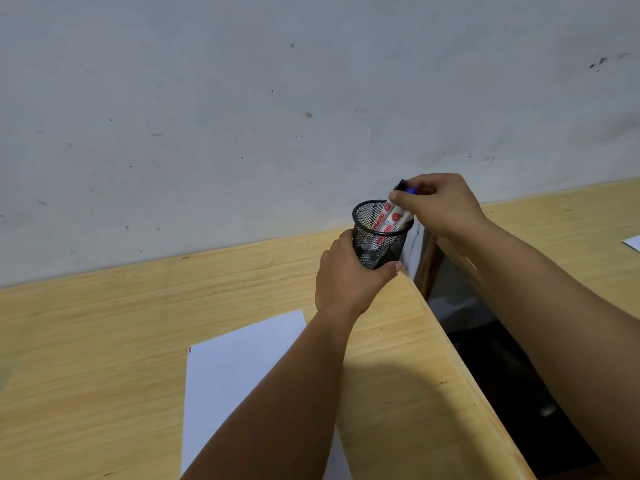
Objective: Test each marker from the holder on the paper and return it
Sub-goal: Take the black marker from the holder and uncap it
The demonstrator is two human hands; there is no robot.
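Note:
A black mesh holder (375, 233) stands at the far right corner of the wooden table, with white markers (389, 221) bearing red print leaning inside it. My left hand (349, 275) wraps around the holder's lower part. My right hand (436, 206) is above the rim, fingers pinched on the tops of the markers, where a blue cap and a black cap show. A white sheet of paper (239, 368) lies on the table nearer to me, partly covered by my left forearm; a small red mark sits at its left edge.
The wooden table (104, 341) ends at a right edge beside the holder, with a dark gap (491, 358) beyond it. A second wooden surface (571, 230) lies to the right, carrying a white sheet corner (633, 242). A stained grey wall (242, 116) stands behind.

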